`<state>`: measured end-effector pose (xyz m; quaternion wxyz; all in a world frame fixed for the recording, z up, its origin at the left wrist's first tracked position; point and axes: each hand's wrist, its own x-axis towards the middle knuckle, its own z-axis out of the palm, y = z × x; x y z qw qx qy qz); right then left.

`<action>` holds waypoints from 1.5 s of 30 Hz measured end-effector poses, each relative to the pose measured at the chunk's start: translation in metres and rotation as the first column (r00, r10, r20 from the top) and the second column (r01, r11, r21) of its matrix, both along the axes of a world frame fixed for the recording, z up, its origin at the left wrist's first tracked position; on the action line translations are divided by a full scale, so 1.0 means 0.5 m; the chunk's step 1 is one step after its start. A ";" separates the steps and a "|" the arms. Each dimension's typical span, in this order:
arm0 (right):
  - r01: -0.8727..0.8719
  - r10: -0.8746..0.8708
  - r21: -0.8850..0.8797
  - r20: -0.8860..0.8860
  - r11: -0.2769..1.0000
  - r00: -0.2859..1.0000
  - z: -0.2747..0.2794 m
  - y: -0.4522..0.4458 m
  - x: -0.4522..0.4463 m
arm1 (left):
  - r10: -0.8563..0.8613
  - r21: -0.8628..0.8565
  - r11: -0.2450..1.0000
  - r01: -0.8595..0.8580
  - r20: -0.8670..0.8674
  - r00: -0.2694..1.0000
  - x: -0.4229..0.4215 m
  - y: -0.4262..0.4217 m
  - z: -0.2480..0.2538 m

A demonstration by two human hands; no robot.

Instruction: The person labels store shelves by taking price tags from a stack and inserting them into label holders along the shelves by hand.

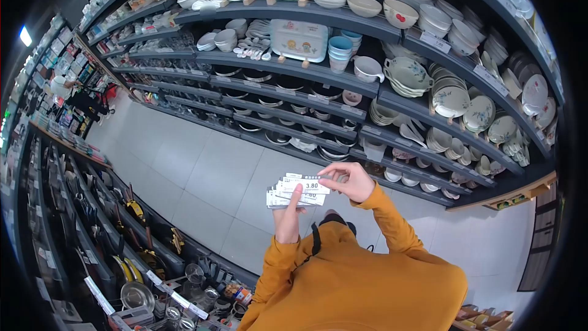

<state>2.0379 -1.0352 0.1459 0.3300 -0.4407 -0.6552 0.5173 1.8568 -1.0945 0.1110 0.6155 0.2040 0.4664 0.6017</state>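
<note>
Over tiles (214, 178), left hand (288, 223) clasps price labels (313, 187), right hand (350, 181) curled.

Shop aisle with a pale tiled floor (202, 171) between long runs of dark grey shelving.
The main shelving (343, 18) curves across the top and right of the frame in several tiers, stocked with crockery, and has a light wood-coloured base edge (478, 201) at the right. Lower racks (79, 220) slope along the lower left, and more packed shelves with a brown ledge (67, 143) stand at the far left. A bright white light (25, 36) glows in the upper left; a dark panelled unit (539, 239) stands at the right edge.
</note>
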 end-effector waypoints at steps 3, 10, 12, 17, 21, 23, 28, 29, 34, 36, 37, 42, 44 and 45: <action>-0.069 0.065 -0.074 -0.046 0.995 0.997 0.017 0.026 -0.055 | 0.065 -0.005 0.998 -0.065 -0.012 0.998 -0.043 0.013 0.011; -0.317 0.317 0.000 0.000 0.949 0.949 -0.024 0.184 -0.208 | 0.165 -0.030 0.986 -0.163 0.072 0.984 -0.139 0.088 -0.001; -0.394 0.394 -0.026 0.023 0.919 0.919 -0.024 0.243 -0.249 | 0.185 -0.018 0.983 -0.184 0.088 0.979 -0.173 0.132 -0.010; -0.419 0.423 0.077 -0.049 0.905 0.905 -0.019 0.400 -0.363 | 0.199 -0.019 0.980 -0.198 0.050 0.979 -0.277 0.273 0.004; -0.382 0.395 0.114 -0.122 0.917 0.911 -0.020 0.514 -0.425 | 0.127 -0.025 0.992 -0.126 0.027 0.992 -0.347 0.387 0.017; -0.350 0.361 0.093 -0.136 0.932 0.923 -0.025 0.554 -0.447 | 0.104 -0.031 0.994 -0.104 0.022 0.994 -0.376 0.434 0.015; -0.304 0.297 -0.031 -0.137 0.952 0.945 -0.005 0.624 -0.477 | 0.044 -0.064 0.997 -0.039 0.076 0.996 -0.426 0.523 -0.004; -0.305 0.292 -0.097 -0.126 0.948 0.948 -0.014 0.636 -0.480 | 0.032 -0.076 0.997 -0.025 0.086 0.996 -0.436 0.538 -0.009; -0.278 0.278 -0.041 -0.021 0.960 0.960 -0.036 0.661 -0.487 | -0.107 -0.096 0.988 0.120 0.133 0.985 -0.493 0.606 -0.031; -0.189 0.188 -0.048 -0.032 0.981 0.982 -0.042 0.663 -0.502 | -0.193 -0.068 0.976 0.205 0.151 0.969 -0.522 0.631 -0.038; -0.151 0.148 -0.040 -0.065 0.988 0.987 -0.038 0.667 -0.515 | -0.228 -0.059 0.969 0.240 0.159 0.961 -0.534 0.647 -0.028; 0.096 -0.098 0.159 0.005 0.983 0.995 0.012 0.705 -0.589 | -0.429 0.024 0.899 0.437 0.253 0.867 -0.639 0.713 -0.013; 0.141 -0.195 0.299 0.159 0.944 0.968 0.091 0.736 -0.620 | -0.520 0.054 0.849 0.526 0.262 0.813 -0.695 0.740 -0.009; 0.212 -0.277 0.344 0.154 0.915 0.948 0.102 0.764 -0.629 | -0.561 0.070 0.823 0.564 0.264 0.785 -0.726 0.751 -0.001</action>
